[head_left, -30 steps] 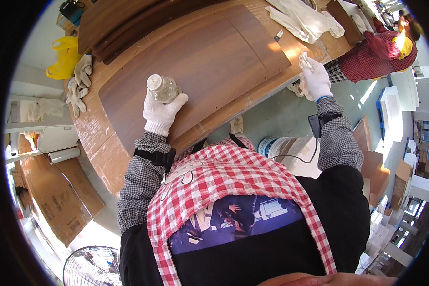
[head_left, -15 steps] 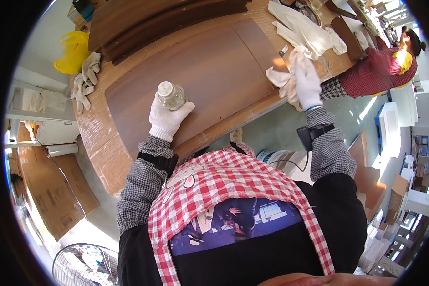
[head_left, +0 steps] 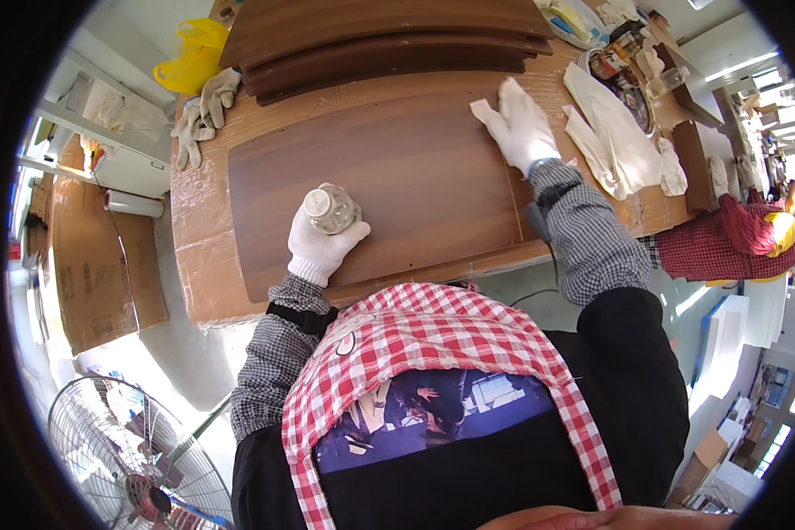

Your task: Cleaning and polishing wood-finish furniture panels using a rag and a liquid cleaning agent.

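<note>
My left hand [head_left: 316, 251], in a white knit glove, is wrapped round a clear bottle [head_left: 337, 212] with a whitish cap. It holds the bottle above the left part of a flat brown wood panel [head_left: 389, 159]. Over the panel's far right part is my right hand [head_left: 532, 137], also in a white glove. A white cloth [head_left: 502, 108] appears bunched at its fingers, and the border between cloth and glove is hard to make out. A thin seam crosses the panel near its right end.
Curved brown panels [head_left: 389, 40] are stacked behind. Grey work gloves [head_left: 205, 115] and a yellow plastic bag [head_left: 194, 57] lie at the left. White cloths [head_left: 617, 146] and a bottle [head_left: 667, 82] are at the right. A fan [head_left: 141, 468] stands lower left; a person [head_left: 733, 238] works at right.
My right hand has swung from beyond the panel's right edge to over its far right part, with the cloth that hung from it. The left hand still holds the bottle. The view has turned.
</note>
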Action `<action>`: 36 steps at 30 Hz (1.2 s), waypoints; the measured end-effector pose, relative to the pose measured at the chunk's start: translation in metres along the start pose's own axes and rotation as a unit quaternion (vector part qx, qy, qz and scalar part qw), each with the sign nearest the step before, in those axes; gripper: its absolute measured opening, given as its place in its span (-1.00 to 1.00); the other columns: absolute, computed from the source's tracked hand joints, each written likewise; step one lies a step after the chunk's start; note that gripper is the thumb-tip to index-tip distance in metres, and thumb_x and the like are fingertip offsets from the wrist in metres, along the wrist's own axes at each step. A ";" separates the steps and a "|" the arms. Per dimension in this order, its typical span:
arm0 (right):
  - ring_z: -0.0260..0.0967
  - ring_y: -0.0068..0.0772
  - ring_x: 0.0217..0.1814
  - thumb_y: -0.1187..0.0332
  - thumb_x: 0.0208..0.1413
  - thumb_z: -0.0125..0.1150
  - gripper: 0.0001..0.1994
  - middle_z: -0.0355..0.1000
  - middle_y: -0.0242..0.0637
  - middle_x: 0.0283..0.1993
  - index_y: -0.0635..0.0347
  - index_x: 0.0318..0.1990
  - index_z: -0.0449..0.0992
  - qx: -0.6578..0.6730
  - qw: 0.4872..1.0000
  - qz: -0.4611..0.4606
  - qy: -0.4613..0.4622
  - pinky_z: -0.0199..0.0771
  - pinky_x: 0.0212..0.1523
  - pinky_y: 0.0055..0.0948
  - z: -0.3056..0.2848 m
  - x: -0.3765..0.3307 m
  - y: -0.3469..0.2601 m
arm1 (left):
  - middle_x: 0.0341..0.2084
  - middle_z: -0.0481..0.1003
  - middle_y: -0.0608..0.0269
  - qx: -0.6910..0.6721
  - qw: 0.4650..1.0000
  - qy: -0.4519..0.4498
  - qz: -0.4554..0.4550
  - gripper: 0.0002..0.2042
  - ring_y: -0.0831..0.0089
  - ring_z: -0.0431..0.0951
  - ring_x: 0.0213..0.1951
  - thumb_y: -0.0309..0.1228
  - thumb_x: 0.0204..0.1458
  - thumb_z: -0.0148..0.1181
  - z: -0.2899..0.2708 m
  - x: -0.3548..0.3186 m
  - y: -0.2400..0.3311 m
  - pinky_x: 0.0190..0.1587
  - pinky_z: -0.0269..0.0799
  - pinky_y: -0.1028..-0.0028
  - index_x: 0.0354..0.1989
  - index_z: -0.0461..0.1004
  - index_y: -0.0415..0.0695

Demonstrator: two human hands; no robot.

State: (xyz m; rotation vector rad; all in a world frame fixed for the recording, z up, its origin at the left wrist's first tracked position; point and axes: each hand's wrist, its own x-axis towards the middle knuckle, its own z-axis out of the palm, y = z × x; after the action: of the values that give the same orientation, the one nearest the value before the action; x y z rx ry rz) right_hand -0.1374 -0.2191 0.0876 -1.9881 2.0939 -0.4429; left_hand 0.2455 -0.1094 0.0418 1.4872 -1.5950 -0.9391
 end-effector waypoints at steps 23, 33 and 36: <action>0.41 0.04 0.35 0.22 0.14 0.38 -0.39 0.44 -0.04 0.24 0.16 0.34 0.40 0.089 0.920 -0.382 -0.015 0.36 0.38 0.07 0.092 -0.013 -0.144 | 0.21 0.58 0.15 -0.062 0.985 0.134 -0.091 -0.21 0.34 0.60 0.24 -0.54 -0.13 0.62 0.013 -0.037 0.003 0.35 0.54 0.29 0.36 0.38 -0.27; 0.43 0.33 0.36 -0.03 0.43 0.01 -0.61 0.55 0.15 0.19 0.08 0.10 0.40 0.027 0.994 -0.093 -0.055 0.38 0.27 0.29 0.036 0.038 -0.092 | 0.14 0.58 0.21 -0.218 0.920 0.317 -0.080 -0.32 0.38 0.64 0.11 -0.66 0.03 0.49 -0.099 -0.050 -0.047 0.20 0.60 0.35 0.37 0.37 -0.18; 0.20 0.20 0.64 -0.11 0.58 -0.12 -0.28 0.26 0.15 0.61 0.25 0.64 0.15 -0.023 0.999 0.012 0.045 0.18 0.60 -0.05 0.032 0.030 -0.003 | 0.10 0.60 0.20 -0.178 0.894 0.402 -0.082 -0.29 0.35 0.62 0.14 -0.55 0.00 0.61 -0.149 -0.056 -0.078 0.23 0.57 0.30 0.34 0.38 -0.18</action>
State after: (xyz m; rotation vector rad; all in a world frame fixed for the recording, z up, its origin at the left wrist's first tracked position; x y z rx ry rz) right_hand -0.1248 -0.2516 0.0609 -2.0019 2.1980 -0.4945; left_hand 0.4160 -0.0615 0.0371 1.4739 -0.6650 -0.5345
